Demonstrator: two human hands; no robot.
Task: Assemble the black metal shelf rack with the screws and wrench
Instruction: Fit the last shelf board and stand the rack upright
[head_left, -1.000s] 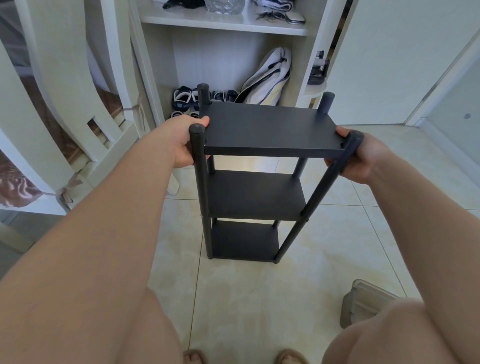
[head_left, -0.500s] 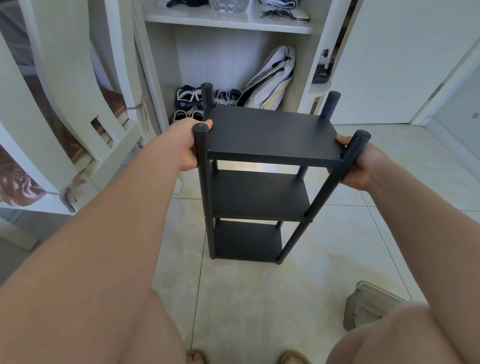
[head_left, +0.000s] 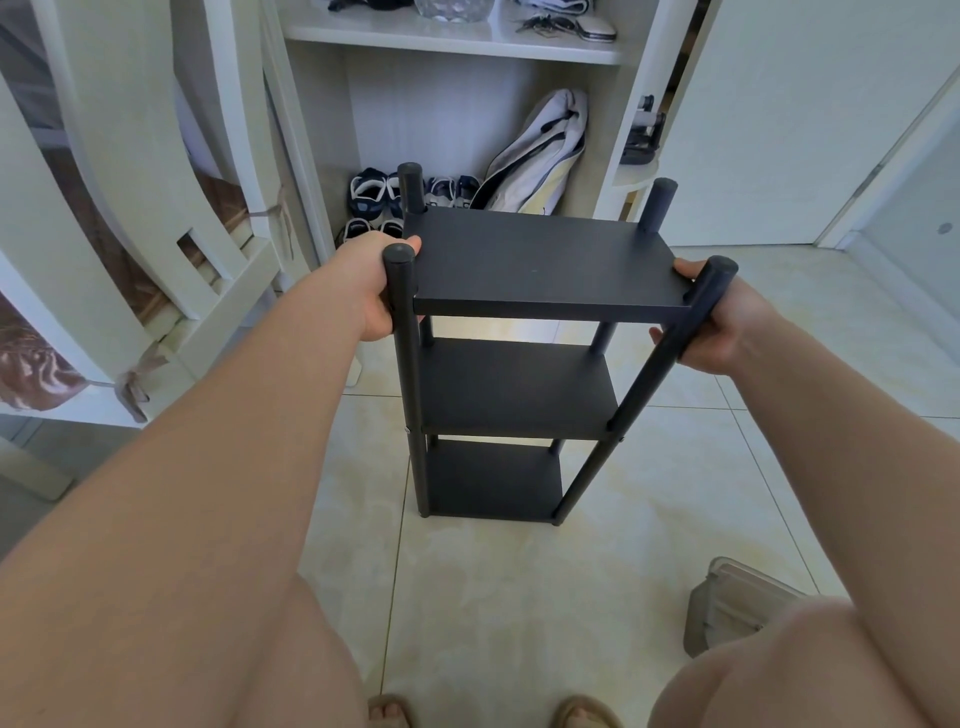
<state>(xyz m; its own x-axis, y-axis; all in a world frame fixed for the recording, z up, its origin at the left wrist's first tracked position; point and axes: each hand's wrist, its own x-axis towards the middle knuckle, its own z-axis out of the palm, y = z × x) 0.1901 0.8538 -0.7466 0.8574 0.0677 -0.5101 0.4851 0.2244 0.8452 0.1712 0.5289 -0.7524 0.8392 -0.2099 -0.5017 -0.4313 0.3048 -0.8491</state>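
The black metal shelf rack (head_left: 545, 265) stands upright on the tiled floor in front of me, with three shelf boards and four round posts. My left hand (head_left: 363, 291) grips the left edge of the top shelf beside the near left post, thumb on top of the board. My right hand (head_left: 717, 332) grips the right edge of the top shelf by the near right post, fingers curled under. No screws or wrench are in sight.
A white cabinet (head_left: 467, 47) with shoes (head_left: 371, 195) and a bag (head_left: 540, 156) stands behind the rack. White chairs (head_left: 156, 218) stand at the left. A grey lidded box (head_left: 727, 603) lies on the floor at the right. My knees and feet fill the bottom.
The rack and both hands have shifted slightly right and toward me in view; both hands keep the same hold on the top shelf.
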